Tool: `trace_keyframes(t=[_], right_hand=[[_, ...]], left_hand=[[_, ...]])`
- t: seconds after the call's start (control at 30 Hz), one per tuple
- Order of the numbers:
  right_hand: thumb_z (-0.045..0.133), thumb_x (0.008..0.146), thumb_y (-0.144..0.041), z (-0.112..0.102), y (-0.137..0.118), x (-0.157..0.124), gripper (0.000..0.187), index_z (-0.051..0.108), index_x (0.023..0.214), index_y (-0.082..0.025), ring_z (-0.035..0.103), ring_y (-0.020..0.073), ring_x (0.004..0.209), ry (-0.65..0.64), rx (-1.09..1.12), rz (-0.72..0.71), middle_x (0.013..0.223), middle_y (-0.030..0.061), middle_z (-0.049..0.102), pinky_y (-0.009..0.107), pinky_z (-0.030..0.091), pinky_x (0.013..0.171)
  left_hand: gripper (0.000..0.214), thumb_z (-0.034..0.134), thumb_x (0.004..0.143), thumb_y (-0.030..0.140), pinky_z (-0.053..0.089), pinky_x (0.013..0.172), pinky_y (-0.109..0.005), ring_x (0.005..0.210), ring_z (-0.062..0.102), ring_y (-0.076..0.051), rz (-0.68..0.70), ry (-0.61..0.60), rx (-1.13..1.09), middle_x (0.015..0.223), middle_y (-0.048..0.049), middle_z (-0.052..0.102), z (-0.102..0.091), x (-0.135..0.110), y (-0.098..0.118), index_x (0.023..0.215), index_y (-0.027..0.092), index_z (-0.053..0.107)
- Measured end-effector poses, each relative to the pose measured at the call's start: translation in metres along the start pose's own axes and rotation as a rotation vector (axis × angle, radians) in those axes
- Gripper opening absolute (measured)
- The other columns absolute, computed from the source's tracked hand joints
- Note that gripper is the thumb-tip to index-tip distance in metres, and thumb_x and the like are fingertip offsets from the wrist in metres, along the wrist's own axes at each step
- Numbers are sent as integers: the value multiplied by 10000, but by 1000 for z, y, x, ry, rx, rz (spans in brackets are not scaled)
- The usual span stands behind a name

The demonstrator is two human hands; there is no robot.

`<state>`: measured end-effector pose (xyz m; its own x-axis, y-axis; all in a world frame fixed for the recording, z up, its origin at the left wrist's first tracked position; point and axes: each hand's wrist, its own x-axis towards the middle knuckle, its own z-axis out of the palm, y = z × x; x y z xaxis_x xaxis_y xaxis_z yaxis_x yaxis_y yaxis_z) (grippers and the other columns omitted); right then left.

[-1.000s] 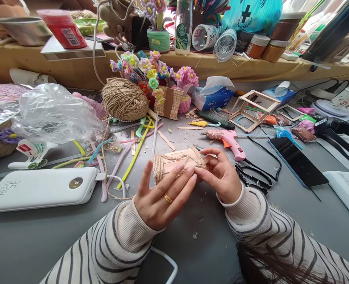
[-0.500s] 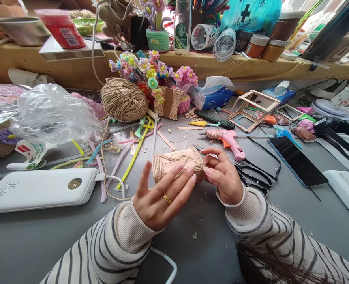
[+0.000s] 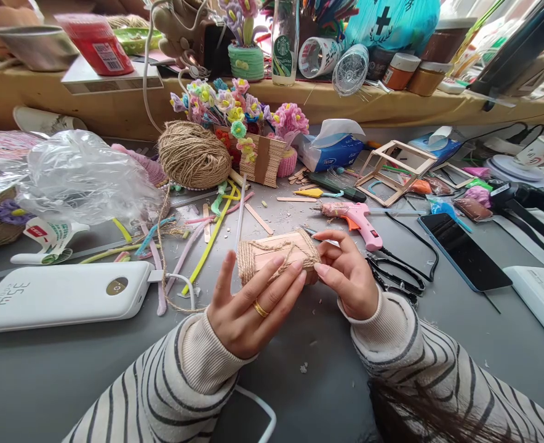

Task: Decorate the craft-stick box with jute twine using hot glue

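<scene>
Fingers [image 3: 272, 278] of left hand [image 3: 248, 311] and right hand [image 3: 348, 278] pinch the twine-wrapped stick box [image 3: 276, 252] between them; beyond, a basket [image 3: 266, 163] holds flowers [image 3: 235, 111].

Your grey worktable [image 3: 45, 381] fills the frame from edge to edge, its matte top flecked with small scraps under soft, even daylight. Behind it a long wooden shelf [image 3: 115, 104] runs the full width, one step higher than the table. A metal bowl [image 3: 34, 46], a glass bottle [image 3: 285, 43] and brown jars [image 3: 400, 72] crowd the shelf. The light is brightest at the upper right, above the shelf.
</scene>
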<state>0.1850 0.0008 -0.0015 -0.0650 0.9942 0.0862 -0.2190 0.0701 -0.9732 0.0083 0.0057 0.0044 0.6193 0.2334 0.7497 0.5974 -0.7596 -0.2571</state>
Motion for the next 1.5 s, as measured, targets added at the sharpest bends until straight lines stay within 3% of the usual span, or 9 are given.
trace_keyframes(t=[0.37, 0.8, 1.5], right_hand=[[653, 722, -312, 4, 1, 2, 352, 442, 995, -240, 432, 85, 525, 58, -50, -1, 626, -65, 466, 231, 352, 507], [655, 729, -285, 7, 2, 0, 306, 465, 964, -242, 506, 91, 565, 74, 40, -6, 639, -60, 513, 235, 417, 548], [619, 766, -313, 4, 4, -1, 301, 448, 1005, -251, 458, 92, 536, 71, -54, -20, 633, -60, 450, 242, 385, 511]], left_hand=[[236, 489, 837, 161, 122, 1125, -512, 1016, 604, -147, 3, -3, 3, 1050, 10, 663, -1, 1, 0, 1038, 179, 612], [282, 515, 775, 90, 133, 1126, -492, 955, 636, -150, -2, 10, -7, 1020, 22, 665, -4, 2, -3, 1024, 179, 615], [296, 529, 757, 94, 127, 1127, -497, 993, 617, -155, -8, 10, -17, 1021, 15, 672, -3, 2, -3, 1029, 176, 613]])
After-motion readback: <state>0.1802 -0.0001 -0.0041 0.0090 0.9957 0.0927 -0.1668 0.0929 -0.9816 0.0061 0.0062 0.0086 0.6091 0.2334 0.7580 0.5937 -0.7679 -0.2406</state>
